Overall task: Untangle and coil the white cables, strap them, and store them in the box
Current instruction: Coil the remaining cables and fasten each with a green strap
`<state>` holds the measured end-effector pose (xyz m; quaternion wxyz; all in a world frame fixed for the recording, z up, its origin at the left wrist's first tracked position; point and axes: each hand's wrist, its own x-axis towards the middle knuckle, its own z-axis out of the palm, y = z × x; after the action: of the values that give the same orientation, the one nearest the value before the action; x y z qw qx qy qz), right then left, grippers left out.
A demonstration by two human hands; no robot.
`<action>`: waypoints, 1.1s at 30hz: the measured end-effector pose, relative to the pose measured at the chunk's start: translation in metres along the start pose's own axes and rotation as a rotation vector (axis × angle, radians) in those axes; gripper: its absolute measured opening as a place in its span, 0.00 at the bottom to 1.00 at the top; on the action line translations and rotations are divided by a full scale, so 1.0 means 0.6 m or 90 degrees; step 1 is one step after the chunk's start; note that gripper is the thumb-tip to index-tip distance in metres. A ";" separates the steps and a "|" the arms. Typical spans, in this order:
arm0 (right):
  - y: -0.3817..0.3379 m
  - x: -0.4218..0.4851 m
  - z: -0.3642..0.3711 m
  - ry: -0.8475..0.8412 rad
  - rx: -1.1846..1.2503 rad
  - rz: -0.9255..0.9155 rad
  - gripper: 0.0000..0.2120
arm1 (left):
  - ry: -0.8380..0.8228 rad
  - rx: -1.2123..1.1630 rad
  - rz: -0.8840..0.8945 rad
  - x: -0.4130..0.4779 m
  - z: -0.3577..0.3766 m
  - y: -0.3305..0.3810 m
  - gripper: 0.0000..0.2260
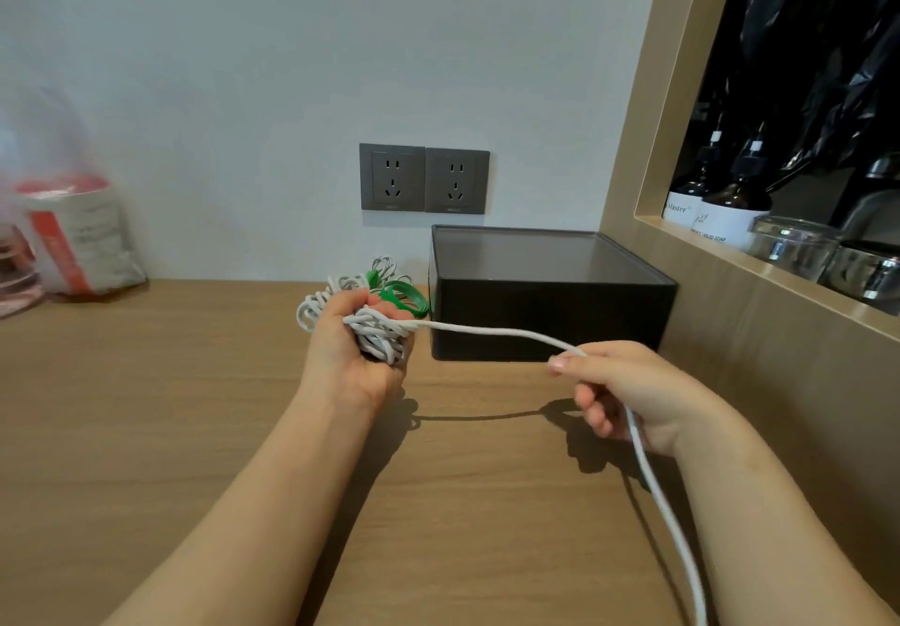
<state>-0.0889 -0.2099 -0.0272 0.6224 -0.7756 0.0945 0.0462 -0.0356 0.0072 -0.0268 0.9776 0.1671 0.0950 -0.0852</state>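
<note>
The left hand (348, 357) is raised above the middle of the table (146, 406), fingers curled tight around a bundle (377, 335) of white cable wound into many short loops. The loops stick out on both sides of the fist, toward the table's back edge and toward its front edge.

From the bundle a single strand (492, 331) leaves to the right and runs almost level, its long axis parallel to the back edge, as far as the right hand (633, 391). That hand is closed on the strand, which passes over the forefinger and through the curled fingers. Below the hand the strand turns and hangs down toward the front right corner, out of view at the bottom.

The box (550, 318), black and with its lid on, stands at the table's back right corner, against the wall. Just left of it, behind the left hand, lie green straps (402, 295) and a second small coil (384, 265) of white cable.

A plastic bag (78, 240) sits at the back left. Two grey sockets (423, 179) are on the wall above the box. A niche on the right holds bottles (725, 211) and glasses (794, 245).
</note>
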 end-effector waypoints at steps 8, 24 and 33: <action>0.008 0.012 -0.002 0.015 0.167 0.009 0.08 | -0.013 0.135 0.024 0.017 -0.020 0.019 0.14; 0.007 0.017 0.046 0.016 -0.030 -0.231 0.11 | -0.147 0.630 0.136 -0.015 -0.011 -0.046 0.09; 0.007 0.018 0.041 0.014 0.066 -0.284 0.12 | -0.230 0.763 0.086 -0.025 -0.012 -0.051 0.09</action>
<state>-0.0783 -0.1880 -0.0386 0.6553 -0.7446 -0.0702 -0.1059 -0.0572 -0.0166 -0.0394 0.7182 0.6744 -0.1468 -0.0885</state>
